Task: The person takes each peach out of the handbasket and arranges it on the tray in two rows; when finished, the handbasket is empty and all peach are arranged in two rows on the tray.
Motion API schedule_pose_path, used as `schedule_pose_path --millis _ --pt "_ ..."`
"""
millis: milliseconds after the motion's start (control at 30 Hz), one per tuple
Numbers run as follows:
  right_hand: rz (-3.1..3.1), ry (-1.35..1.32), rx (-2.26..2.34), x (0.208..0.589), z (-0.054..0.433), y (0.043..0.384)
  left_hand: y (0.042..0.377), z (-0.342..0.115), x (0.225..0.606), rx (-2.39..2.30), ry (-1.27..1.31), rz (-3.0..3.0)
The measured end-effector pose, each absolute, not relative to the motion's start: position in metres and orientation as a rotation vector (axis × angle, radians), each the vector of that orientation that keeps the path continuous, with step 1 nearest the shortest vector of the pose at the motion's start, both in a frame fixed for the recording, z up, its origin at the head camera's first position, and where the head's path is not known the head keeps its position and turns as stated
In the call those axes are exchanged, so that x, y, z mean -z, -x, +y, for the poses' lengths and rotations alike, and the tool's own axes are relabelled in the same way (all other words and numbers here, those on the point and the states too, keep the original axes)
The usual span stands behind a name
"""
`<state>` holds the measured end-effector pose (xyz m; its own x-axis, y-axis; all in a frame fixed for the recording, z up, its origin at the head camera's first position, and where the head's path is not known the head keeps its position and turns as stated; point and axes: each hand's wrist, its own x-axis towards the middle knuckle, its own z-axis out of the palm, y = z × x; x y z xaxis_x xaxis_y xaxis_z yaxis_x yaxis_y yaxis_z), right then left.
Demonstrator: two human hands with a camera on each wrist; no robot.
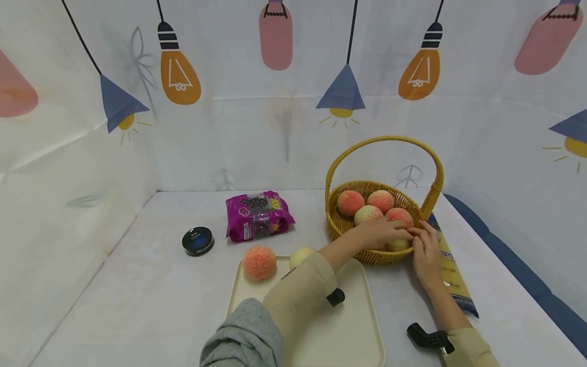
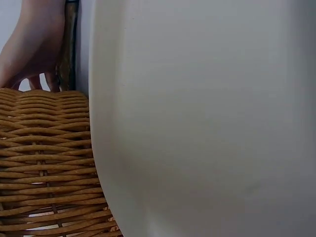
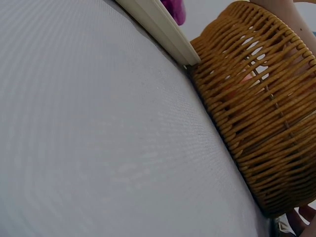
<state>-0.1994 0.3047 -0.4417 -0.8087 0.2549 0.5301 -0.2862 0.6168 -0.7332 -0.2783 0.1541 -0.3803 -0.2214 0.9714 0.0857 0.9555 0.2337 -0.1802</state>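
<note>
A yellow-brown wicker basket (image 1: 387,257) with a tall arched handle stands at the right, holding several pink and pale peaches (image 1: 350,203). My left hand (image 1: 382,233) reaches across into its front part, the fingers bent over a pale peach (image 1: 399,245) that they partly hide. At the basket's right rim my right hand (image 1: 426,252) grips the edge, its thumb near the left fingertips. In the left wrist view, fingers of the right hand (image 2: 42,42) hang beside the wicker wall (image 2: 44,153). The right wrist view shows the basket's side (image 3: 261,108) and a few fingers low at the corner.
A cream tray (image 1: 339,341) lies in front, with a coral-pink peach (image 1: 259,263) and a pale peach (image 1: 301,256) near its far edge. Behind are a purple snack bag (image 1: 259,216) and a round black tin (image 1: 198,241). A yellow-and-blue packet (image 1: 454,278) lies right of the basket.
</note>
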Motion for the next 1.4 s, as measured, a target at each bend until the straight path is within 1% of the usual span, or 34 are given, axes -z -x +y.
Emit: schedule_pose_path --millis 167,300,467,633,1033,1400 --pt "-2.227 -0.039 -1.157 0.444 0.303 0.199 0.280 0.150 0.383 -0.023 1.903 -2.302" --pt "-2.219 -0.038 -1.188 0.446 0.301 0.199 0.280 0.147 0.385 -0.022 1.901 -2.293" --pt "-2.200 -0.029 -1.232 0.447 0.298 0.201 0.278 0.143 0.383 -0.046 1.839 -2.316" --pt "-2.217 -0.066 -1.175 0.447 0.297 0.203 0.276 0.139 0.381 -0.038 1.760 -2.388" --pt "-2.226 -0.102 -1.099 0.445 0.301 0.200 0.270 0.136 0.376 0.141 1.738 -2.305" --pt "-2.180 -0.117 -1.086 0.442 0.307 0.199 0.253 0.135 0.352 -0.028 1.582 -2.280"
